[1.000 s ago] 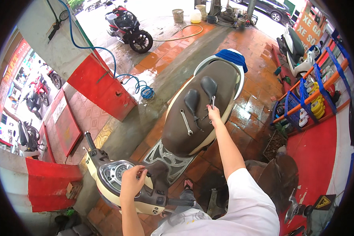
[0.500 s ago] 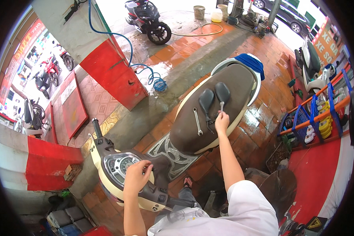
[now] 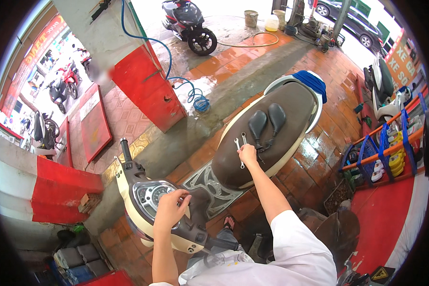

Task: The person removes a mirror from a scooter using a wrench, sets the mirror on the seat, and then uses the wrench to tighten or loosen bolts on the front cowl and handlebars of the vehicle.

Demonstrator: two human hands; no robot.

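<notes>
A cream and brown scooter stands in front of me. On its brown seat (image 3: 291, 102) lie two black rear-view mirrors (image 3: 258, 125), side by side with their stems toward me. My right hand (image 3: 247, 155) is closed round a wrench (image 3: 244, 138), whose upper end sticks out above the fingers. Just left of it, a second wrench (image 3: 238, 146) rests on the seat, partly beside the hand. Over the scooter's instrument panel (image 3: 153, 194) hovers my left hand (image 3: 172, 208), fingers curled and pinched together; whatever they hold, if anything, is hidden.
A blue cloth (image 3: 311, 85) covers the tail of the seat. To the right stands an orange and blue rack (image 3: 367, 151) with bottles and baskets. A red and white pillar (image 3: 148, 88) and a coiled blue hose (image 3: 200, 103) are at the left. Another motorbike (image 3: 188, 27) is parked beyond.
My right hand has carried its wrench leftward, from beside the mirrors' stems to beside the wrench lying on the seat. The left hand keeps its pose; the whole view has shifted slightly.
</notes>
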